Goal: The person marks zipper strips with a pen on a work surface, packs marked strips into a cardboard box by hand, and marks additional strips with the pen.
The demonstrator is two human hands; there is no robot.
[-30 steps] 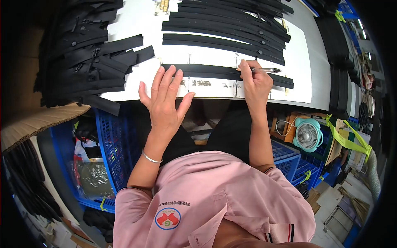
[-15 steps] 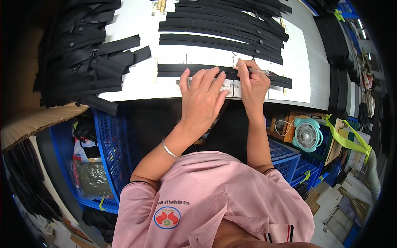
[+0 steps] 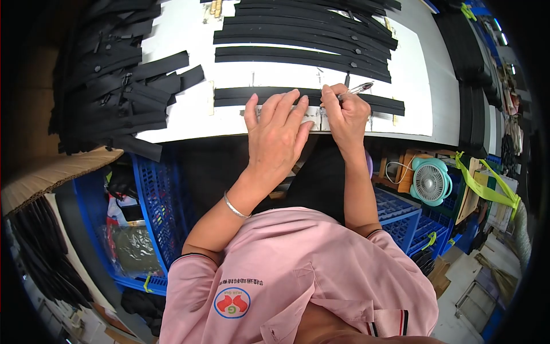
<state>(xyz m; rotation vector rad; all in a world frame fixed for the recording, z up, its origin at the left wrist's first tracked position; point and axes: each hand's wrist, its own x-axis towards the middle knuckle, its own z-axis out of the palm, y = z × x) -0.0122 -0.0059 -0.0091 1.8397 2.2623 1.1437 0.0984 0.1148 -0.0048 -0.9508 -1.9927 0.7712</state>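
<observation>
One long black zipper strip lies straight across the white board near its front edge. My left hand rests on the strip, fingers spread and fingertips on its far side. In my right hand is a clear pen, pinched between thumb and fingers over the strip. The pen's upper end points away to the right; its tip is hidden by my fingers. Dark marks show on the board around the strip.
Beyond lie several black zipper strips in rows. A tangled pile of zippers covers the left side, and black stacks stand at right. Below the table are a blue crate and a turquoise fan.
The pen has tilted, its upper end swinging up and slightly left. My right hand has turned a little on the strip; my left hand keeps its place on it.
</observation>
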